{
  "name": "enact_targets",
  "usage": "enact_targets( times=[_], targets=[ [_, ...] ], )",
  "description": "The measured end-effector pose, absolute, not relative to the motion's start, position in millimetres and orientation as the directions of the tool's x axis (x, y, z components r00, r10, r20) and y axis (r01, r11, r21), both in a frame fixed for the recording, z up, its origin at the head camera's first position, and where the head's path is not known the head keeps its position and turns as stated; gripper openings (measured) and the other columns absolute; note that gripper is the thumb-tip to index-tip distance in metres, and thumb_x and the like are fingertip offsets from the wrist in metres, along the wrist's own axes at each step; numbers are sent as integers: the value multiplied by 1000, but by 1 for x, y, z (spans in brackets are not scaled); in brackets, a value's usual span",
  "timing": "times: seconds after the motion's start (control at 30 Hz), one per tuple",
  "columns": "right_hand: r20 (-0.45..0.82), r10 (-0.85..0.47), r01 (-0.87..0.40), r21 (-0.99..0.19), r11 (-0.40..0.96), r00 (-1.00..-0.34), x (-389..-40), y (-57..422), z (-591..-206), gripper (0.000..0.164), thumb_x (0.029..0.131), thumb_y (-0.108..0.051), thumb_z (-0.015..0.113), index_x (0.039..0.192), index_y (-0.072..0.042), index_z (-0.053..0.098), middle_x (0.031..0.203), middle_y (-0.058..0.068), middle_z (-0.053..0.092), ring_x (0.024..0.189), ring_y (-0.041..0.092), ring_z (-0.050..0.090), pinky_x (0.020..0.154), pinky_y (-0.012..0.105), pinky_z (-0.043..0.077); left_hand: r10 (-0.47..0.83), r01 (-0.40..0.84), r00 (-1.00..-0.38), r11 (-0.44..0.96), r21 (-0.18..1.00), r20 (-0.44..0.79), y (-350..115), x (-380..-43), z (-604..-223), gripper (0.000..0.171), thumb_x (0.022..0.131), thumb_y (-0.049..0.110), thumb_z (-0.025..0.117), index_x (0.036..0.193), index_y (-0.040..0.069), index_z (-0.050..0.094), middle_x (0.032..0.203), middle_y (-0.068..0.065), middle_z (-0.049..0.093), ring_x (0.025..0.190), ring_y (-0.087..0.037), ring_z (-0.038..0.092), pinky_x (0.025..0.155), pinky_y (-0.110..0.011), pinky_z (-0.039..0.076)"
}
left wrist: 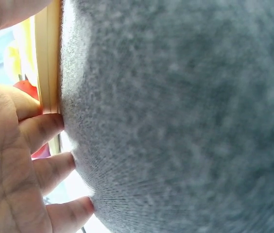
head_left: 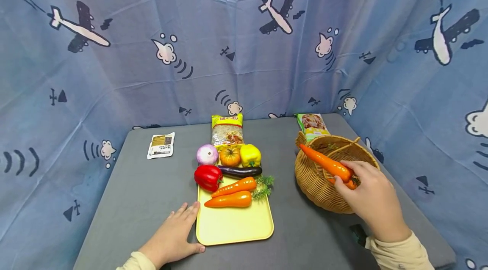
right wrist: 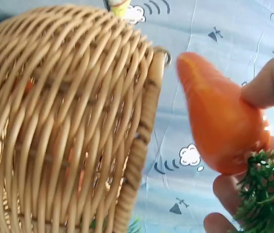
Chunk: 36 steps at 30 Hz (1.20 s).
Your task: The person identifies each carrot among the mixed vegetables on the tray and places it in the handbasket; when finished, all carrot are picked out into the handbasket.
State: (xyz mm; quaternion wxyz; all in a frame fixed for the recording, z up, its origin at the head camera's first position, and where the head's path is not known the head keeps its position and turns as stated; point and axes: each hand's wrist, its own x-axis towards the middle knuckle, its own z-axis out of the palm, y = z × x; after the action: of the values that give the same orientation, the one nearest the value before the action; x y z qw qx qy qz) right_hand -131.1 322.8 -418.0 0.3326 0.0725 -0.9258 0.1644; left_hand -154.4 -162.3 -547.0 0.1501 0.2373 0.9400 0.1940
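Observation:
My right hand (head_left: pixel 375 198) pinches an orange carrot (head_left: pixel 324 161) near its thick end, over the mouth of the wicker basket (head_left: pixel 310 181). The green leafy top (right wrist: pixel 265 194) hangs below the fingers in the right wrist view. More orange shows beneath this carrot, inside the basket. With fingers spread, my left hand (head_left: pixel 173 234) rests on the table, fingertips and thumb at the left edge of the yellow tray (head_left: pixel 236 234). Two carrots (head_left: pixel 230 199) lie across the tray, leafy tops over its right edge. Behind them are an eggplant (head_left: pixel 240 172) and a red bell pepper (head_left: pixel 208 177).
A purple onion (head_left: pixel 207 154), a pumpkin (head_left: pixel 230 156) and a yellow bell pepper (head_left: pixel 250 155) line the tray's far end. Beyond stands a noodle bag (head_left: pixel 227 130). A white packet (head_left: pixel 161 146) lies at left; a green food bag (head_left: pixel 311 125) is behind the basket.

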Motion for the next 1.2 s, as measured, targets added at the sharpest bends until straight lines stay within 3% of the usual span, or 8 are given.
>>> enact_targets(
  times=[0.27,0.57,0.77,0.87,1.07,1.2],
  targets=[
    [591,45,-120,-236,964,-805,-132,335,-419,42,80,-23,82,116,-2,78,113,20,75,92,48,68,70,67,51,497,377,-842,821,428,-212,-161,-155,-544,115,80,60,88,163,-2,38,166,-19,41,152,-50,35,116,-73,31],
    [501,85,-33,-222,974,-861,-136,345,-422,42,83,-26,80,117,-1,77,113,23,75,88,49,67,68,67,49,502,398,-843,823,405,-191,-161,-155,-545,115,80,61,88,162,-3,40,165,-19,43,150,-50,37,114,-72,33],
    [459,71,-27,-205,978,-886,-137,347,-426,36,84,-27,82,114,-7,79,98,20,77,71,41,63,57,60,45,490,382,-846,831,403,-208,-160,-155,-544,115,80,61,88,162,-3,40,165,-18,43,151,-50,36,115,-72,33],
    [444,52,-35,-185,982,-895,-138,349,-428,34,84,-26,80,113,-8,79,99,20,77,71,40,64,56,59,44,488,382,-848,834,399,-208,-160,-156,-545,115,80,62,88,163,-2,40,165,-18,43,151,-49,36,115,-72,33],
    [391,30,-45,-181,982,-920,-141,350,-431,27,86,-25,80,107,-9,81,87,9,76,61,25,57,49,45,39,490,385,-847,833,397,-208,-160,-156,-545,116,80,62,88,163,-3,39,166,-18,42,151,-49,36,115,-72,33],
    [348,46,-28,-206,978,-936,-144,350,-431,25,87,-26,78,107,-11,81,87,6,75,63,22,57,51,44,39,486,381,-846,839,388,-220,-159,-156,-545,116,80,63,87,163,-2,39,166,-18,42,152,-49,35,115,-72,33]
  ],
)
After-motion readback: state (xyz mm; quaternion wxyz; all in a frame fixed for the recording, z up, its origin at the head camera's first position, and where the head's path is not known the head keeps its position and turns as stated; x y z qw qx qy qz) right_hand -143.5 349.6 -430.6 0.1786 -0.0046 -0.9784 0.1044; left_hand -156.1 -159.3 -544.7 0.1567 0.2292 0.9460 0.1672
